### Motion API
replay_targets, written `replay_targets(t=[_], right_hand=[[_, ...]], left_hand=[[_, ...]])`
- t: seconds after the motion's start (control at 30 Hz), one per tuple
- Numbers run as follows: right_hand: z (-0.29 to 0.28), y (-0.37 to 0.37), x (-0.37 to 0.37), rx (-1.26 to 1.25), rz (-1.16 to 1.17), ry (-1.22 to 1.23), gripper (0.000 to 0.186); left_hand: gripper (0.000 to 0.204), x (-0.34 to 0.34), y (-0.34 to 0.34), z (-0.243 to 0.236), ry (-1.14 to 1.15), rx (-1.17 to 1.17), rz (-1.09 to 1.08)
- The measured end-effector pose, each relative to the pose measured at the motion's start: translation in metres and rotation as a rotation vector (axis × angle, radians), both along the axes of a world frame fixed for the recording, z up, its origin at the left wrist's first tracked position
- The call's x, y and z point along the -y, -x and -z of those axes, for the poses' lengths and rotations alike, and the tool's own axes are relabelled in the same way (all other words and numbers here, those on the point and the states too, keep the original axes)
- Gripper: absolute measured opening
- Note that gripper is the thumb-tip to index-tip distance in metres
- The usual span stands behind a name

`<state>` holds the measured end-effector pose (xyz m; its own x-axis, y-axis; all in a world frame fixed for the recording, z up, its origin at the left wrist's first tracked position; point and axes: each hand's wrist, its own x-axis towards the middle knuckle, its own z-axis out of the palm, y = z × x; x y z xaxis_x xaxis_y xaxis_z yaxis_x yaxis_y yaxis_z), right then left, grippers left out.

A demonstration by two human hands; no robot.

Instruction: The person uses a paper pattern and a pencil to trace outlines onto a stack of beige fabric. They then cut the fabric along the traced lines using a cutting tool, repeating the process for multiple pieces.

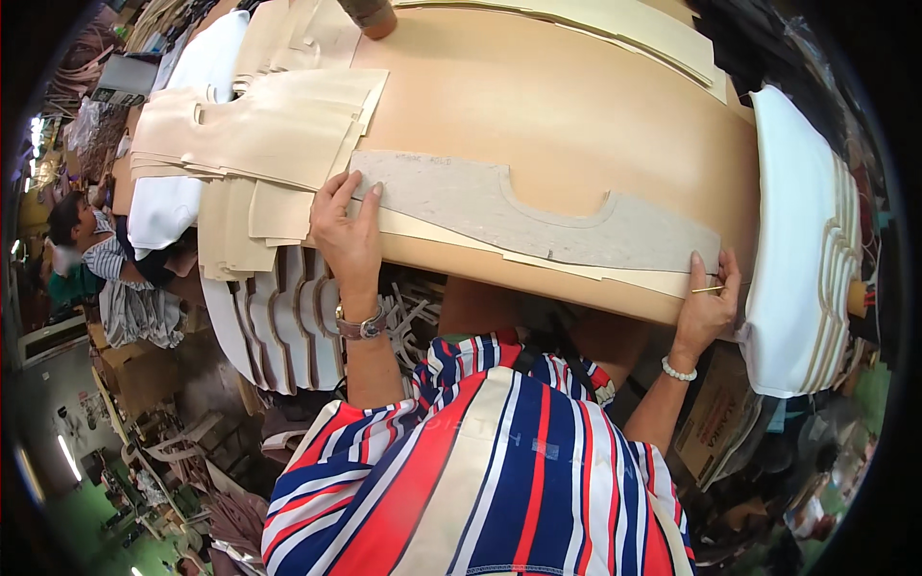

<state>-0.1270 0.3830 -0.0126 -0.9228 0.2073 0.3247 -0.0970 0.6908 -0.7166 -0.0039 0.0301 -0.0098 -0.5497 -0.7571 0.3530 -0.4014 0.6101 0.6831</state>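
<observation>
A long grey cardboard template (442, 182) with a rounded notch in its far edge lies over a cream sheet (423, 228) near the front edge of the tan table. My left hand (348, 230) grips the template's left end, thumb on top. At the other end, my right hand (713, 300) pinches the template's corner. A thin gold-coloured stick (709, 289), perhaps a pen, also sits between the right fingers. Part of the cream sheet shows along the template's near edge; the remainder is hidden beneath it.
Stacked cream cut pieces (259, 125) cover the table's left side. More cream sheets (615, 43) lie along the far edge, near a brownish cup-like container (375, 19). White padded panels (797, 240) hang at the right, others below left. A person (96, 240) is at far left.
</observation>
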Motion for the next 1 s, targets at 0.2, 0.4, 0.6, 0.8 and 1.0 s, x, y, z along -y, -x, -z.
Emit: replay_targets(t=[0.2, 0.4, 0.6, 0.8, 1.0], right_hand=[[-0.003, -0.001, 0.001, 0.02, 0.005, -0.011, 0.044], [-0.006, -0.002, 0.002, -0.027, -0.026, -0.038, 0.044], [-0.007, 0.0, 0.007, -0.084, -0.159, -0.297, 0.037], [-0.007, -0.015, 0.052, -0.143, -0.359, -0.286, 0.042], [-0.01, -0.039, 0.105, -0.21, -0.625, -0.267, 0.048]], left_hand=[[0.027, 0.0, -0.001, 0.001, 0.029, -0.007, 0.023], [0.023, -0.009, 0.003, -0.008, 0.296, 0.132, 0.058], [0.034, -0.052, 0.02, -0.007, 0.217, 0.126, 0.396], [0.059, -0.084, 0.027, -0.014, 0.374, 0.219, 0.349], [0.05, -0.067, 0.025, -0.026, 0.348, 0.313, 0.453]])
